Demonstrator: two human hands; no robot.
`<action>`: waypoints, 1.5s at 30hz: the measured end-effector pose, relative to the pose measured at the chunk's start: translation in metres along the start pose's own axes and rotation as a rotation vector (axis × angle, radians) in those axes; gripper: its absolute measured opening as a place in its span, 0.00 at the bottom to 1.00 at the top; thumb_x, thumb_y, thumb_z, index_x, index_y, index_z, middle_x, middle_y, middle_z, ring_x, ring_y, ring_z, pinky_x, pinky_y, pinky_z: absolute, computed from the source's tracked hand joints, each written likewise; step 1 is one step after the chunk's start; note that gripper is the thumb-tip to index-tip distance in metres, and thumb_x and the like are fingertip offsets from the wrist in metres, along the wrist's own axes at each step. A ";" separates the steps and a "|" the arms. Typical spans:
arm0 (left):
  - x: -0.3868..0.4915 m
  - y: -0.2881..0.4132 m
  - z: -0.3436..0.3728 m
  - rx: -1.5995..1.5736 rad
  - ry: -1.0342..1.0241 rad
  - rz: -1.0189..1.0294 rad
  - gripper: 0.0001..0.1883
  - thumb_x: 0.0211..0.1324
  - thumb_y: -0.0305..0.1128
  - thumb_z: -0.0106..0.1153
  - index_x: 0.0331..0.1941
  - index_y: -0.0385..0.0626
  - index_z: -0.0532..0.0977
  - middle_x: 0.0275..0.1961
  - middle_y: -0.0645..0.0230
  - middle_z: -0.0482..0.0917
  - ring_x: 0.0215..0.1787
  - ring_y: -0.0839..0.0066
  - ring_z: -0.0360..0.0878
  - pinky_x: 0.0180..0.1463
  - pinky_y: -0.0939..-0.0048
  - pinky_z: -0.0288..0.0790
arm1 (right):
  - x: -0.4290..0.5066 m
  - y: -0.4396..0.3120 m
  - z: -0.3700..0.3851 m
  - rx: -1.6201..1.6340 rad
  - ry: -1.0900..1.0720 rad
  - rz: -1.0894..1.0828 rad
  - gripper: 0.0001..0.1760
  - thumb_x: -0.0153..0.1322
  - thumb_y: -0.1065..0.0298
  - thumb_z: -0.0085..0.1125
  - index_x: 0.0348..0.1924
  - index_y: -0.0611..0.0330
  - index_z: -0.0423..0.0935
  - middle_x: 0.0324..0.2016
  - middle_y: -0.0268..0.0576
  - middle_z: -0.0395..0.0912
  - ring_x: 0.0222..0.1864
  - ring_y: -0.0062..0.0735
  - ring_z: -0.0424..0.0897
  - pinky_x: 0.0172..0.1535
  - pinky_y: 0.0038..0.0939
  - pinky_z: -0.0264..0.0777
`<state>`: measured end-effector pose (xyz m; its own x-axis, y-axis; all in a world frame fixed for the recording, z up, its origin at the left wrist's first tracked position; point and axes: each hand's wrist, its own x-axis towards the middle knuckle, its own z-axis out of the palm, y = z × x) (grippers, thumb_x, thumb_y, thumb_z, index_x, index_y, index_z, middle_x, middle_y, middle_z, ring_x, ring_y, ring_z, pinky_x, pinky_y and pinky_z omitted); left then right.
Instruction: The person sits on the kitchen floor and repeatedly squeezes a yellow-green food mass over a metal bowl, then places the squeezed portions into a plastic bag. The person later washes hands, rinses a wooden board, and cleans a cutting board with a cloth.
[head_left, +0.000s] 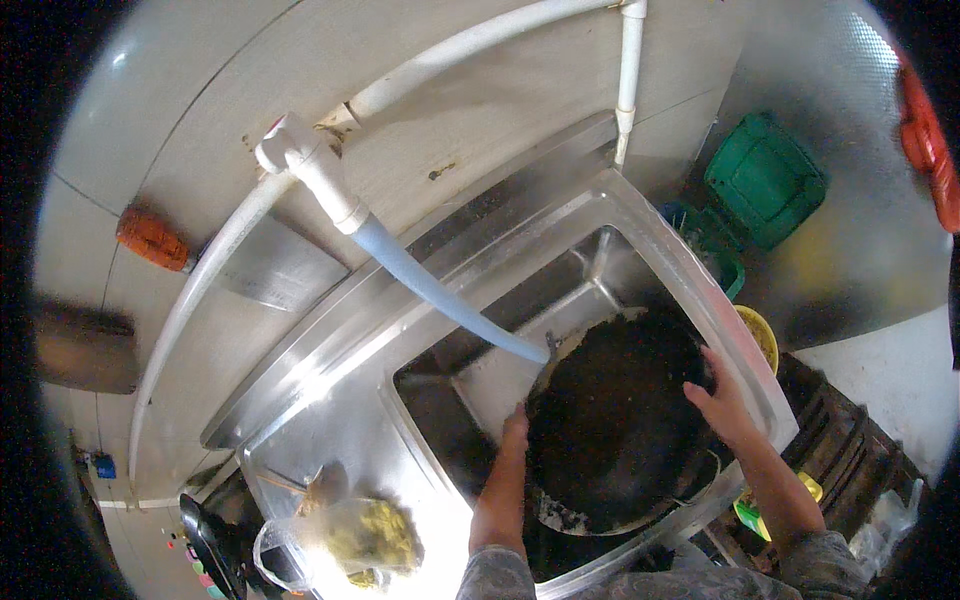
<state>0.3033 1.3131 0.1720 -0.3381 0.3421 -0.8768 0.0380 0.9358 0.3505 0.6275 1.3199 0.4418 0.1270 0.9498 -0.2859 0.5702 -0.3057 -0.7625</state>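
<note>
A large round pot (622, 420), its facing surface black as if sooted, sits tilted in the basin of a stainless steel sink (517, 382). A paler metal rim shows along its lower edge. At the pot's left side is my left hand (514, 429), its fingers mostly hidden behind the edge. My right hand (718, 397) grips the opposite side, thumb towards the black surface. A light blue hose (450, 296) runs from a white plastic tap (307, 161) down to the pot's upper left edge. Whether water flows cannot be made out.
On the drainboard at left lies a clear plastic bag (367, 536) with yellowish contents. A cleaver (262, 262) with an orange handle is by the wall. Right of the sink are a green plastic bin (765, 180), a yellow container (759, 334) and a dark slatted crate (832, 427).
</note>
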 end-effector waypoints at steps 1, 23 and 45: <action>0.007 -0.002 0.007 -0.036 -0.010 0.012 0.29 0.62 0.51 0.45 0.53 0.35 0.70 0.47 0.55 0.75 0.46 0.61 0.72 0.49 0.59 0.66 | 0.001 0.003 0.000 -0.012 0.016 0.010 0.38 0.63 0.64 0.62 0.62 0.63 0.56 0.58 0.56 0.62 0.62 0.45 0.61 0.63 0.37 0.53; -0.395 0.365 -0.208 0.908 1.239 1.413 0.28 0.63 0.53 0.42 0.59 0.45 0.63 0.51 0.62 0.76 0.49 0.68 0.75 0.44 0.65 0.71 | 0.021 0.046 0.071 0.465 -0.168 0.544 0.41 0.66 0.45 0.55 0.63 0.63 0.55 0.58 0.47 0.64 0.58 0.39 0.65 0.60 0.35 0.58; -0.286 0.190 -0.148 0.145 -0.070 0.851 0.14 0.65 0.38 0.45 0.41 0.36 0.68 0.33 0.58 0.80 0.27 0.75 0.79 0.28 0.76 0.75 | 0.032 0.091 0.098 0.398 -0.201 0.471 0.54 0.57 0.54 0.69 0.68 0.53 0.45 0.64 0.51 0.55 0.65 0.48 0.57 0.62 0.42 0.55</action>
<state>0.2676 1.3809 0.5382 -0.0816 0.9313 -0.3551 0.3731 0.3589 0.8556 0.6037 1.3164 0.3065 0.1135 0.6891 -0.7157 0.1417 -0.7242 -0.6749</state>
